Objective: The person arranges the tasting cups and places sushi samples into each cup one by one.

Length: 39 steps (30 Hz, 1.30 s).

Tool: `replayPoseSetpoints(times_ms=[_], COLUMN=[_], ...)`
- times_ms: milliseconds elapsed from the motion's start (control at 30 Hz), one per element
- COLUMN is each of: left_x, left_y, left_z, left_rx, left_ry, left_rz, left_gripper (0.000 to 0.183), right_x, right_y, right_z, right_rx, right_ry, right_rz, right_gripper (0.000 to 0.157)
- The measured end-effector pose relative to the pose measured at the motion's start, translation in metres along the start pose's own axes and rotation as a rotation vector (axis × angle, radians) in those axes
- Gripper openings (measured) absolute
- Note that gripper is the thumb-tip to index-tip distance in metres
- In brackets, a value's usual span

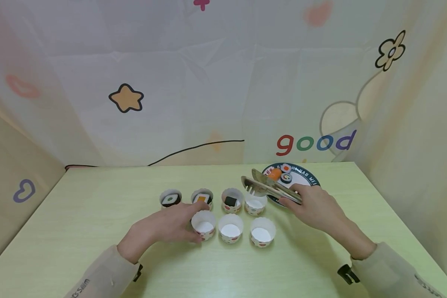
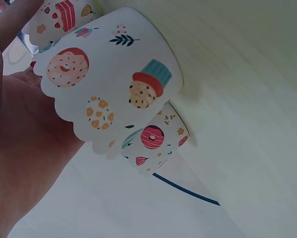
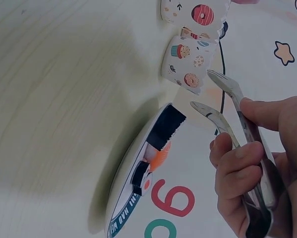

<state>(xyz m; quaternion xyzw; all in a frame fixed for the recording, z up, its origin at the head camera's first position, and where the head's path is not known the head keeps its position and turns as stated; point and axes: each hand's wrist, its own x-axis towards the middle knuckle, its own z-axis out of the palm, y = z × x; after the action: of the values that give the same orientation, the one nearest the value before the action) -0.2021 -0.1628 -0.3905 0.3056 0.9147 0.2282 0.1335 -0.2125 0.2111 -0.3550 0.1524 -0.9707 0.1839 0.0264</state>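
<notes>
My left hand (image 1: 171, 223) holds a white paper baking cup (image 1: 203, 227) at the left of the front row, fingers behind it and thumb in front. That cup's printed side (image 2: 111, 74) fills much of the left wrist view. In my right hand (image 1: 316, 205) are metal serving tongs (image 1: 273, 188), one end fork-like. Their tips stand apart with nothing between them, over the right back baking cup (image 1: 255, 204). Toy sushi sits in three back-row cups: a green-centred piece (image 1: 170, 200), a yellow-topped piece (image 1: 203, 199) and a black-wrapped piece (image 1: 231, 201).
Two more baking cups, the middle one (image 1: 231, 229) and the right one (image 1: 262, 233), stand in the front row. Behind my right hand, a dark-rimmed plate (image 1: 313, 178) bears several sushi pieces, including an orange-topped one (image 1: 275, 174). A printed curtain (image 1: 223, 95) surrounds the table.
</notes>
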Motion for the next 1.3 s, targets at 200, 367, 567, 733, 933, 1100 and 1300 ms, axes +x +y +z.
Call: replayPoseSetpoints(times_ms=[200, 367, 567, 733, 933, 1100, 1300], left_x=[0.000, 0.000, 0.000, 0.001, 0.001, 0.002, 0.002], left_y=[0.001, 0.001, 0.001, 0.001, 0.002, 0.001, 0.002], left_z=[0.000, 0.000, 0.000, 0.000, -0.001, -0.001, -0.001], left_rx=[-0.011, -0.001, 0.010, 0.017, 0.013, 0.021, 0.010], left_ry=[-0.001, 0.006, 0.006, 0.008, 0.010, 0.004, 0.000], left_rz=[-0.004, 0.009, 0.017, 0.026, 0.032, 0.014, 0.003], left_gripper=[0.066, 0.064, 0.068, 0.073, 0.073, 0.072, 0.069], right_x=[0.000, 0.000, -0.001, -0.002, -0.004, -0.007, -0.008], right_y=[0.001, 0.001, 0.003, 0.007, 0.014, 0.018, 0.025], right_z=[0.000, -0.001, -0.003, -0.005, -0.011, -0.015, -0.018], right_rx=[-0.001, 0.008, 0.017, 0.010, -0.005, 0.004, -0.004], right_ry=[-0.005, -0.006, -0.029, -0.027, -0.019, -0.028, -0.037], right_rz=[0.004, 0.011, 0.023, 0.033, 0.039, 0.062, 0.077], right_gripper=[0.041, 0.039, 0.036, 0.034, 0.036, 0.038, 0.039])
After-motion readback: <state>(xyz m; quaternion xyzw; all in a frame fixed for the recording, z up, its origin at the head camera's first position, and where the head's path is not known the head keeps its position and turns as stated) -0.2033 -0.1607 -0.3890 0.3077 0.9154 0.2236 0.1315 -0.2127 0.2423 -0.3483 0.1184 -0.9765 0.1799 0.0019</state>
